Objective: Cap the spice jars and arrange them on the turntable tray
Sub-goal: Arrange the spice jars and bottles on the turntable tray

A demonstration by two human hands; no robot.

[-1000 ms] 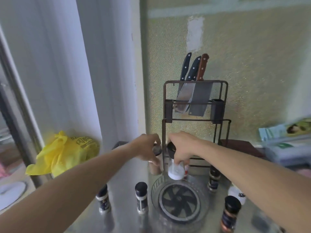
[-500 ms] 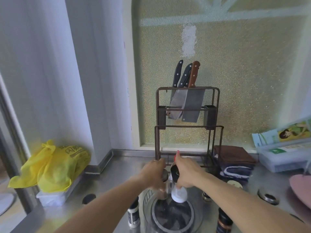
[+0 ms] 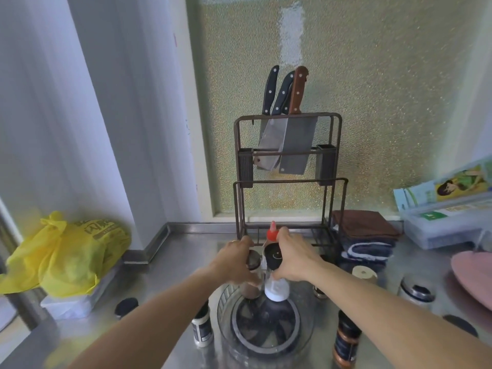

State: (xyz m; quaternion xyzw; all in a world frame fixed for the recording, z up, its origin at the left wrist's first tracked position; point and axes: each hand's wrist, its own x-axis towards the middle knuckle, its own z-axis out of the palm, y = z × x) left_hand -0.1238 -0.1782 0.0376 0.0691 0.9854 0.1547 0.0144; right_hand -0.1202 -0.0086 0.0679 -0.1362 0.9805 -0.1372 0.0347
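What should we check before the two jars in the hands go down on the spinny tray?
1. Left hand has a firm grip on the brown-spice jar: ok, fingers curl round it.
2. Right hand has a firm grip on the white-spice jar: ok.
3. White-spice jar capped: ok, a black cap sits on top, though whether it is tight cannot be told.
4. Brown-spice jar capped: cannot tell, the hand covers most of its top.
5. Turntable tray has room below the jars: ok, no jar stands in it.
6. Jars waiting on the counter, like the copper-label jar, stand outside the tray rim: ok.
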